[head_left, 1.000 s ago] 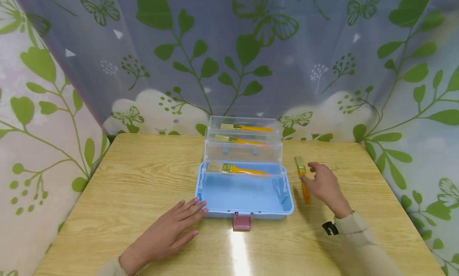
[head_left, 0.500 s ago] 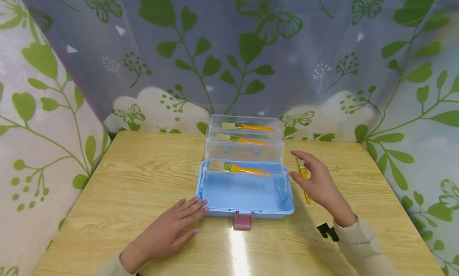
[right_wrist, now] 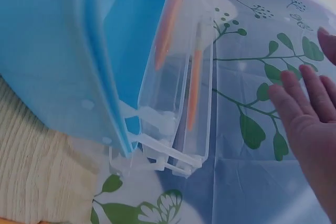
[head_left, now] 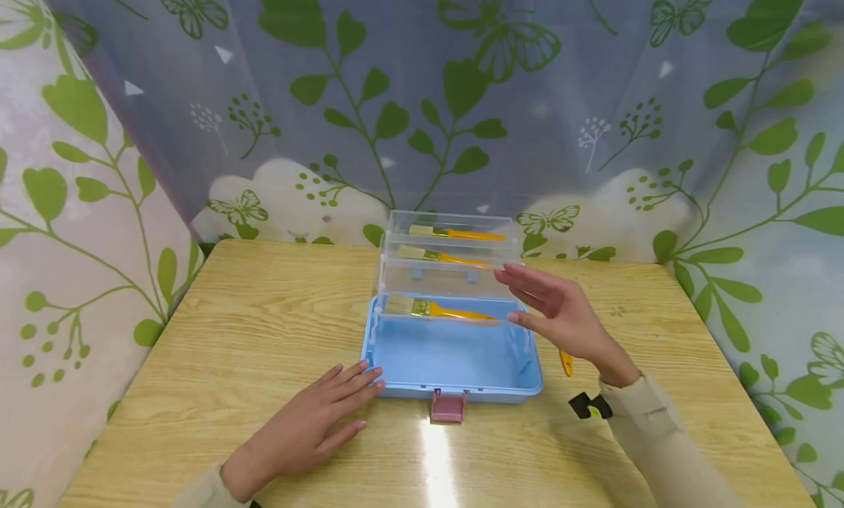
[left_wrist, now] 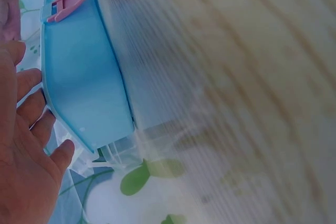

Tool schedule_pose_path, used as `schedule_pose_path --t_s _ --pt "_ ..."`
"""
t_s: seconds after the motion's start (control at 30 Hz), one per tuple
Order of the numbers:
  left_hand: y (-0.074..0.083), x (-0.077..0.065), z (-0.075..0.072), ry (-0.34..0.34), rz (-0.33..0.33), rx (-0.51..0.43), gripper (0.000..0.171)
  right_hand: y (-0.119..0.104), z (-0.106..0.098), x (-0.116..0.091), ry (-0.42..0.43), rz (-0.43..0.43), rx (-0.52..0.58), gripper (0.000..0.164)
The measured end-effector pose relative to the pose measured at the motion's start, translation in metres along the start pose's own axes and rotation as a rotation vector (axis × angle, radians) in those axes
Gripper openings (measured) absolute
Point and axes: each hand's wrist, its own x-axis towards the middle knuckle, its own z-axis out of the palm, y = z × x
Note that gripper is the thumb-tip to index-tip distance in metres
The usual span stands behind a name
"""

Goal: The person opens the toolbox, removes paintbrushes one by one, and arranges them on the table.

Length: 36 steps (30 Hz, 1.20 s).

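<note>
A blue storage box (head_left: pixel 448 354) with a pink latch (head_left: pixel 448 407) stands with its clear stacked trays (head_left: pixel 448 279) spread up and back. Paintbrushes with orange handles lie in the trays: a front paintbrush (head_left: pixel 455 310), a middle paintbrush (head_left: pixel 438 256) and a back paintbrush (head_left: pixel 461 234). My left hand (head_left: pixel 300 429) rests its extended fingertips at the box's front left corner. Holding nothing, my right hand (head_left: pixel 560 314) hovers by the right end of the trays, fingers extended. Beneath it, another paintbrush (head_left: pixel 565 363) lies on the table, mostly hidden except its handle end.
The wooden table (head_left: pixel 264 310) carries the box near its middle. A patterned curtain (head_left: pixel 422 112) with leaves and butterflies hangs behind the table and along both sides. A black strap (head_left: pixel 590 405) sticks out from the right sleeve.
My right hand has moved up and left from the loose paintbrush on the table to the right end of the trays. The left hand has stayed at the box corner.
</note>
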Motion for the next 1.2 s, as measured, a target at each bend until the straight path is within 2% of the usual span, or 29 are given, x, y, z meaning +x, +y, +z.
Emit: schedule_pose_path --t_s 0.4,0.57,0.77,0.93,1.2 --pt "0.002 0.001 -0.001 -0.025 -0.005 0.014 0.058 0.014 0.007 0.023 0.024 -0.003 0.122 0.057" --pt "0.002 0.000 -0.001 -0.024 -0.003 0.021 0.058 0.019 0.011 0.029 -0.008 0.024 0.125 0.054" --pt "0.001 0.001 -0.001 -0.017 -0.006 0.016 0.057 0.022 0.014 0.034 -0.009 0.008 0.130 0.050" --pt "0.001 0.001 -0.002 -0.028 -0.014 0.010 0.057 0.026 0.014 0.037 -0.005 0.031 0.091 0.049" --pt "0.001 0.000 -0.002 -0.026 -0.024 0.000 0.059 0.032 0.016 0.044 -0.090 0.175 -0.063 0.043"
